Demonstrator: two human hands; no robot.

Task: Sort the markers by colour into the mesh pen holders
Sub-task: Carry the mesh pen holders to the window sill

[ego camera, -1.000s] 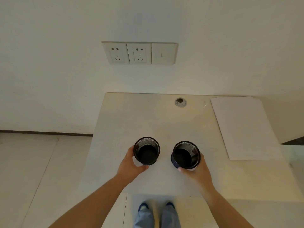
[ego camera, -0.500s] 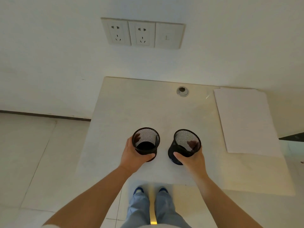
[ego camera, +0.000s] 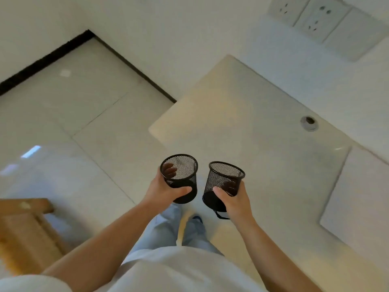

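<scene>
Two black mesh pen holders are up in the air in front of my body. My left hand (ego camera: 162, 191) grips the left holder (ego camera: 182, 175), fingers wrapped round its wall and showing through the mesh. My right hand (ego camera: 235, 202) grips the right holder (ego camera: 223, 182), which tilts a little to the right. Both holders look empty. No markers are in view.
The pale desk (ego camera: 242, 114) lies tilted to the right, with a cable grommet (ego camera: 309, 122) and a white sheet of paper (ego camera: 357, 203) on it. Wall sockets (ego camera: 311, 17) are at top right. A wooden piece of furniture (ego camera: 23, 232) stands at lower left on the tiled floor.
Both holders have come up off the desk and toward my body. The view has swung left and tilted, so the floor and the wooden furniture have come into sight.
</scene>
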